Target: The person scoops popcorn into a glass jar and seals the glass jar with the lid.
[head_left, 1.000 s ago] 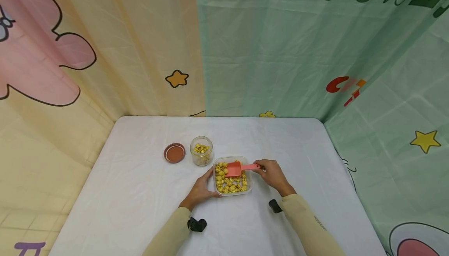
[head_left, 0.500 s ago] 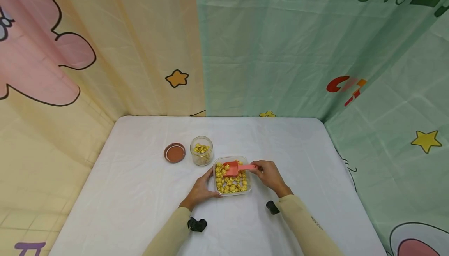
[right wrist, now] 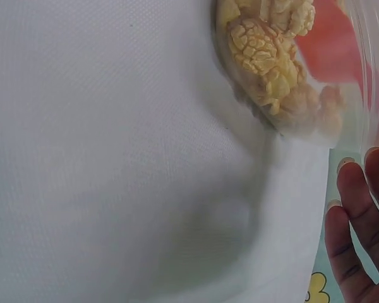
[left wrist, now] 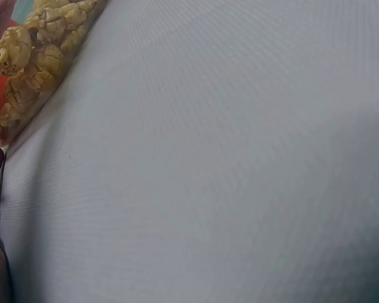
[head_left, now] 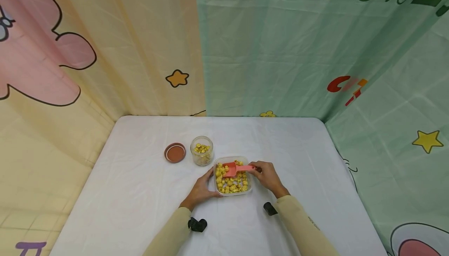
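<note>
A clear plastic container [head_left: 250, 188] of yellow popcorn [head_left: 232, 188] stands on the table before me. My left hand [head_left: 200, 191] grips its left side, the thumb at the near corner and the fingers along the far part. By its handle, a pinkish-red scoop [head_left: 231, 169] is pinched in my right hand [head_left: 268, 177]; the scoop's head lies among the popcorn toward the container's far side. In the right wrist view, the scoop shows red through the clear wall, with fingertips [right wrist: 357, 202] of my right hand close to the container.
Beyond the container stands an open glass jar [head_left: 202, 158] partly filled with yellow pieces. A brown round lid [head_left: 174, 153] lies left of it. The white-covered table [head_left: 140, 193] ends at hanging printed curtains [head_left: 259, 61] at the back and sides.
My right hand has shifted slightly left, pushing the scoop a little further left into the popcorn. The left hand and container have stayed in place.
</note>
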